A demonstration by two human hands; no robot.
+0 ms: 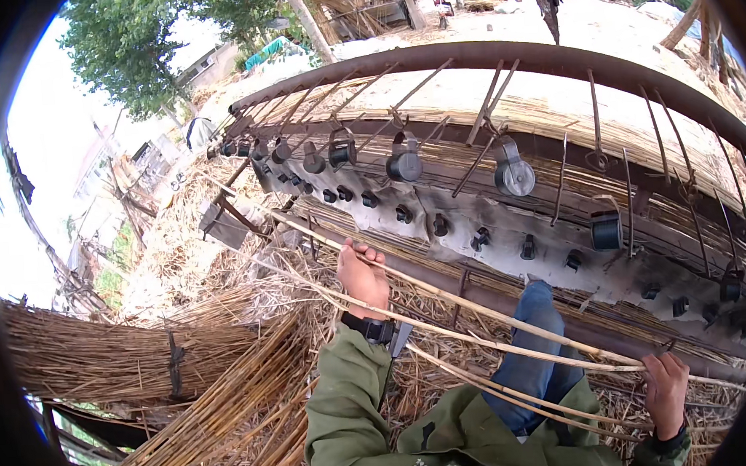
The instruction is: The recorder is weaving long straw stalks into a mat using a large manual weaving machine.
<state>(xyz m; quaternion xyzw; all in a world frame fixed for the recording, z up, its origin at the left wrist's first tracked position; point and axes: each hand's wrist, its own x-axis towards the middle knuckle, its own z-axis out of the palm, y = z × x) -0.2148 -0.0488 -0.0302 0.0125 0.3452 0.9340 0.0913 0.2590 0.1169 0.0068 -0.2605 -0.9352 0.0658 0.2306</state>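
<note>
My left hand (363, 277) is closed around a long pale reed (486, 306) that slants from the upper left down to the right. At lower right, my right hand (666, 391) has its fingers curled over the same reed near its other end. A second reed (480, 337) runs below it, passing under my left wrist toward my right hand. Further thin reeds (517, 400) slope beneath, close to my right hand. Just beyond the reeds stands a long metal frame (465, 57) hung with dark spools (404, 160) and a round metal one (515, 175).
Bundled reeds (134, 351) lie at the left, with loose stalks (206, 427) fanning out below. A pale sheet (465, 220) with small dark bobbins runs along the frame. Thin metal rods (561, 177) stick out from it. Straw litter (259, 306) covers the ground.
</note>
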